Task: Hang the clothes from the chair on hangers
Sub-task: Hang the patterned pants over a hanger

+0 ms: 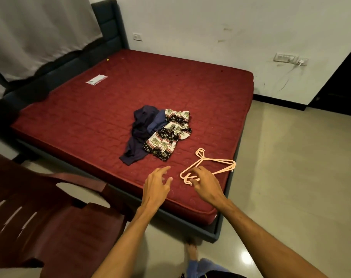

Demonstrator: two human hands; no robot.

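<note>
Left hand: the left hand (157, 184) is held wide open over the bed (80, 117), with the fingers spread. Nothing is held in it.
Right hand: the right hand (205, 185) is held over the near end of the hangers (203, 157), with the fingers loosely bent. Nothing is seen to be gripped. Whether the fingertips touch the hangers cannot be told.
Hangers: a small stack of pink hangers is laid flat on the bed, under and just past the right hand. The hooks are pointed away from the hand.
Clothes: a pile is laid on the bed, past the left hand and a little to its left. Dark blue clothes (139, 133) are bunched beside a cloth with elephants (168, 135), and the two are touching.
Chair: a dark red chair (50, 217) is seen to the left of the left arm.
How the hangers will feel: they are likely light, thin and stiff. One may be stuck to the others, so it is best lifted by the neck under the hook.
How the clothes will feel: they are likely soft, light and floppy. They will sag if picked up in the middle, so each is best taken by the top edge or the shoulders.
Step in hand: it looks like a hanger is being reached for first.
</note>
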